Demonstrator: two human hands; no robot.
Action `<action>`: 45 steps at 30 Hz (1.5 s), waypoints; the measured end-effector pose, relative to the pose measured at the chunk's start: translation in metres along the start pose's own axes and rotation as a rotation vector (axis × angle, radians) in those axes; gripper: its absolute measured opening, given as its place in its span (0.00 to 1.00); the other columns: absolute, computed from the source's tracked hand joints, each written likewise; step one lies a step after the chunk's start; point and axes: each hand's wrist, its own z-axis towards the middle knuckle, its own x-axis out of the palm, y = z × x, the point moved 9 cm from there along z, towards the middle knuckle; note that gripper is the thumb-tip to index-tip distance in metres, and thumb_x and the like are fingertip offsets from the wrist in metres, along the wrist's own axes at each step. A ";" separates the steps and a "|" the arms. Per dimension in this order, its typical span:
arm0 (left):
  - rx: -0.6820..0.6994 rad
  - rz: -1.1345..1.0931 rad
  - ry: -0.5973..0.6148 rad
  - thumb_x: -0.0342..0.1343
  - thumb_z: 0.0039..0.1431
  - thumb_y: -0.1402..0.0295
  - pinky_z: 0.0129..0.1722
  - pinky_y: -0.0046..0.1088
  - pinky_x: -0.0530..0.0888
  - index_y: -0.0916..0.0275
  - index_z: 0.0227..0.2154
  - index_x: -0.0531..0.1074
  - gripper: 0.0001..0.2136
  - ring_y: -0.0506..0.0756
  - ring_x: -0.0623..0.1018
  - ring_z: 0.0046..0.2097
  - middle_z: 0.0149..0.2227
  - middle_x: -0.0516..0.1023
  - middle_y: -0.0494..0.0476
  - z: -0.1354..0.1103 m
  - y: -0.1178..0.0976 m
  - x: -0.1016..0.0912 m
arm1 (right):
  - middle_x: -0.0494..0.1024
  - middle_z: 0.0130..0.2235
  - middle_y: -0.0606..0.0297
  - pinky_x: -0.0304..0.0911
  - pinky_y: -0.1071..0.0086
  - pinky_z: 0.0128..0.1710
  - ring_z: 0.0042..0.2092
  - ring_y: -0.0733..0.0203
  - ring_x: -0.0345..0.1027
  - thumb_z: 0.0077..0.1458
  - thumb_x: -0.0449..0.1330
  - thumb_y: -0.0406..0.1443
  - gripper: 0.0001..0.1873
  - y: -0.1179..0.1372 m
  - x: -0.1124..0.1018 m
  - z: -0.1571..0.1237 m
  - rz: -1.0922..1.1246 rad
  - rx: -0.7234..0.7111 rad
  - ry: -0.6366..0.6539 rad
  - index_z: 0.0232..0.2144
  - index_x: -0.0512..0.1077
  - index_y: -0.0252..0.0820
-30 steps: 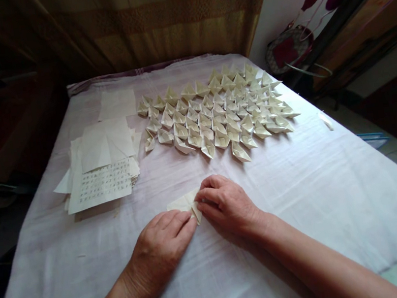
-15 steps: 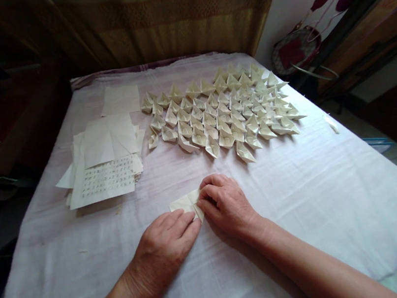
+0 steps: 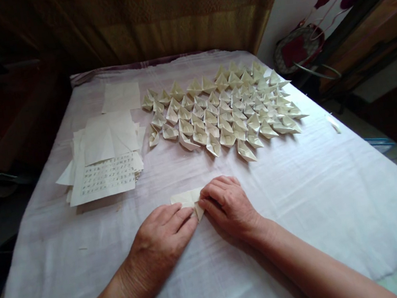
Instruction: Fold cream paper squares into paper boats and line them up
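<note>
A small cream piece of folded paper (image 3: pixel 184 199) lies on the white cloth (image 3: pixel 312 186) in front of me. My left hand (image 3: pixel 160 239) lies flat, fingers together, with its fingertips pressing the paper's near edge. My right hand (image 3: pixel 227 205) has its fingers curled and pinches the paper's right end. Beyond them, several finished folded paper boats (image 3: pixel 222 110) stand in rows.
A stack of paper sheets (image 3: pixel 104 155), some printed with characters, lies at the left, with another loose sheet (image 3: pixel 121 96) behind it. A brown curtain (image 3: pixel 171 13) hangs at the back. Dark furniture (image 3: pixel 364 39) stands at the right beyond the cloth's edge.
My right hand's fingers have shifted slightly along the paper's right end. The camera has tilted a little. The left hand stays pressed in place.
</note>
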 end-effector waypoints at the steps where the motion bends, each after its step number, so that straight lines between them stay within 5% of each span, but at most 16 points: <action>1: -0.015 -0.008 0.004 0.42 0.71 0.74 0.50 0.39 0.73 0.64 0.43 0.76 0.15 0.58 0.77 0.48 0.45 0.81 0.58 0.000 0.002 0.000 | 0.75 0.30 0.67 0.52 0.63 0.40 0.36 0.59 0.65 0.60 0.58 0.33 0.06 0.001 -0.001 -0.001 -0.027 -0.006 0.000 0.30 0.69 0.43; 13: -0.072 -0.010 0.074 0.44 0.70 0.72 0.55 0.43 0.69 0.61 0.46 0.76 0.14 0.59 0.76 0.50 0.47 0.81 0.56 -0.002 0.000 0.005 | 0.74 0.29 0.67 0.49 0.58 0.49 0.39 0.58 0.65 0.62 0.56 0.33 0.06 0.005 -0.007 -0.014 -0.132 0.039 -0.096 0.31 0.67 0.42; 24: -0.015 0.017 0.069 0.40 0.68 0.78 0.53 0.38 0.73 0.68 0.51 0.73 0.17 0.58 0.77 0.54 0.52 0.79 0.60 -0.009 -0.009 0.010 | 0.72 0.31 0.63 0.52 0.61 0.43 0.38 0.55 0.62 0.62 0.55 0.33 0.09 0.006 0.000 -0.015 -0.258 0.087 -0.102 0.28 0.68 0.42; 45: -0.048 0.016 0.103 0.41 0.69 0.76 0.54 0.41 0.70 0.61 0.49 0.74 0.17 0.58 0.76 0.52 0.50 0.79 0.58 -0.005 -0.008 0.013 | 0.71 0.29 0.63 0.51 0.60 0.42 0.39 0.54 0.61 0.59 0.57 0.31 0.09 0.007 0.001 -0.011 -0.306 0.099 -0.077 0.27 0.67 0.43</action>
